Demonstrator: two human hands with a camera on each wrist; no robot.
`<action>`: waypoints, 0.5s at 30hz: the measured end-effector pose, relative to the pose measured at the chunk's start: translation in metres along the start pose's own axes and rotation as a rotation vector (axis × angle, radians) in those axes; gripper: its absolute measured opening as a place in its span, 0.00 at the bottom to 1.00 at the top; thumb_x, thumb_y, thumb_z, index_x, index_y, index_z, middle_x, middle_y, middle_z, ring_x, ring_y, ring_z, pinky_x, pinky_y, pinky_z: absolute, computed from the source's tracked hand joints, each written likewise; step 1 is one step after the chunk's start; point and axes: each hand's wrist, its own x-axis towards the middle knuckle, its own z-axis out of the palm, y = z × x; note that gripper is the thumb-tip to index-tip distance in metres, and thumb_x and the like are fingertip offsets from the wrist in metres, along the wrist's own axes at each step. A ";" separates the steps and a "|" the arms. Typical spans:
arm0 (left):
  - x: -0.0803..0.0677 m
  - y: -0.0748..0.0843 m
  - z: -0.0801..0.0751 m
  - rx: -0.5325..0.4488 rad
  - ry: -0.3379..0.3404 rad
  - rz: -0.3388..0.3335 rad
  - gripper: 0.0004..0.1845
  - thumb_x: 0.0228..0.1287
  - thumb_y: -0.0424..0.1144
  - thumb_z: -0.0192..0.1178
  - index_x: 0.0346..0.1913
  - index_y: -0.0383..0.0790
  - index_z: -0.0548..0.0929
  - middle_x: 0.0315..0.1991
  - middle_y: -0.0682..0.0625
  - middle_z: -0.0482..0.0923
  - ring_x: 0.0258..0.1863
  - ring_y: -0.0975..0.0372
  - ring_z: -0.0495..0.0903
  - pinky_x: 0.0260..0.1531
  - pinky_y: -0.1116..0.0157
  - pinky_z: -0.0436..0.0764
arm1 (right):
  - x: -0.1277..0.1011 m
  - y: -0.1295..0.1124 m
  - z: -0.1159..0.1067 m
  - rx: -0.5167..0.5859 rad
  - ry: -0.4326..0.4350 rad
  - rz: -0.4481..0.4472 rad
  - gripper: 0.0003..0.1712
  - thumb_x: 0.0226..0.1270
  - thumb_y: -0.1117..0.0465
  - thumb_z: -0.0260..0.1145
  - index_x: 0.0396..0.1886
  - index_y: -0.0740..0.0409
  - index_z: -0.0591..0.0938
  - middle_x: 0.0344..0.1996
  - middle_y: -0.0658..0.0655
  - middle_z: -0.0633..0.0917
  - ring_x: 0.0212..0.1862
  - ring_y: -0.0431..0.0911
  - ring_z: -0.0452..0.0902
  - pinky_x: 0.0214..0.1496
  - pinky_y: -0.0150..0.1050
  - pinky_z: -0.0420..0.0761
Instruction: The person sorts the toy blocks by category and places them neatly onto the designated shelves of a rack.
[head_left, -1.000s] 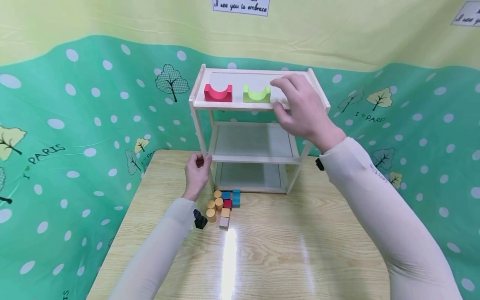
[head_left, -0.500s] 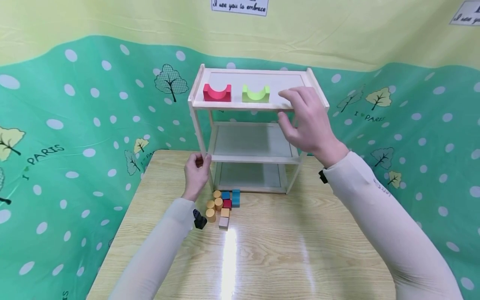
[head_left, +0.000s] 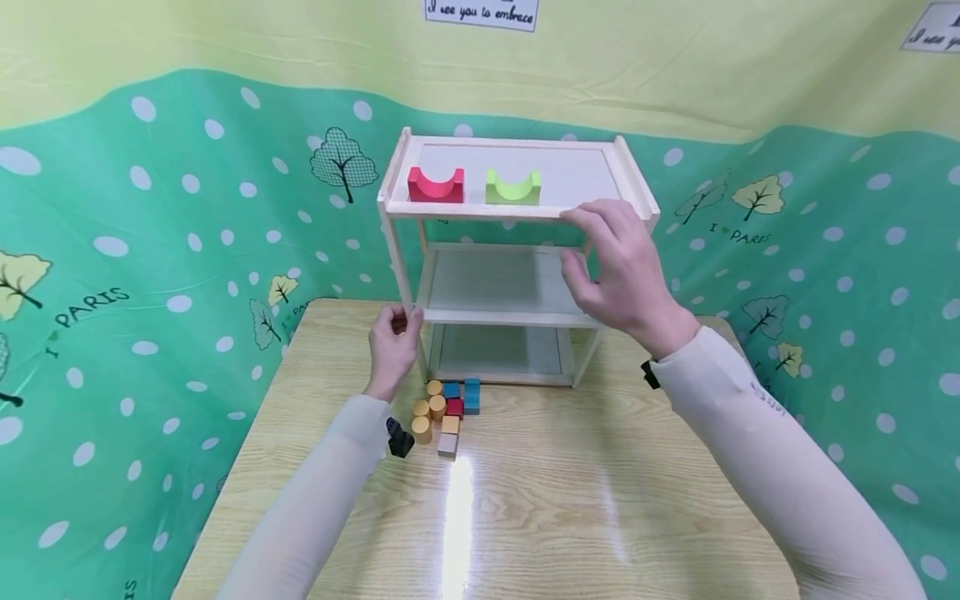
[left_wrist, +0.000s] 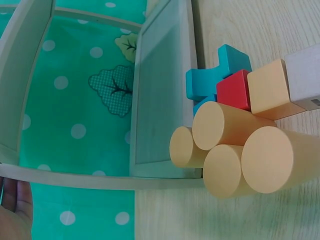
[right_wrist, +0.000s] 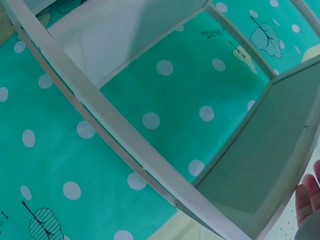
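I am gripping the shelf's front left post with my left hand while my right hand, empty and loosely open, is hovering just off its top tier, best kept steady.

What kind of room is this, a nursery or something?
Probably a children's play corner or a staged set: toy wooden blocks on a small table, a little wooden shelf, and a cartoon tree-print backdrop.
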 end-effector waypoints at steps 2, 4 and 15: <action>0.000 0.000 0.000 0.003 0.000 -0.003 0.13 0.69 0.35 0.56 0.45 0.23 0.75 0.39 0.32 0.77 0.38 0.47 0.76 0.37 0.69 0.76 | -0.003 -0.001 0.002 0.003 0.001 0.001 0.20 0.65 0.58 0.51 0.50 0.66 0.77 0.44 0.62 0.78 0.49 0.57 0.71 0.54 0.50 0.69; 0.000 -0.001 0.000 0.003 0.000 -0.009 0.14 0.69 0.35 0.56 0.45 0.23 0.75 0.40 0.33 0.77 0.39 0.47 0.76 0.38 0.69 0.76 | -0.006 -0.003 0.003 0.009 0.003 -0.001 0.20 0.65 0.58 0.51 0.50 0.66 0.77 0.44 0.62 0.78 0.49 0.57 0.72 0.54 0.50 0.69; 0.001 -0.002 0.001 0.004 0.001 -0.008 0.13 0.69 0.35 0.56 0.44 0.23 0.75 0.39 0.33 0.77 0.38 0.48 0.76 0.37 0.69 0.76 | -0.021 -0.008 0.013 0.055 -0.003 -0.014 0.19 0.62 0.60 0.55 0.49 0.66 0.78 0.43 0.62 0.79 0.47 0.57 0.72 0.53 0.48 0.70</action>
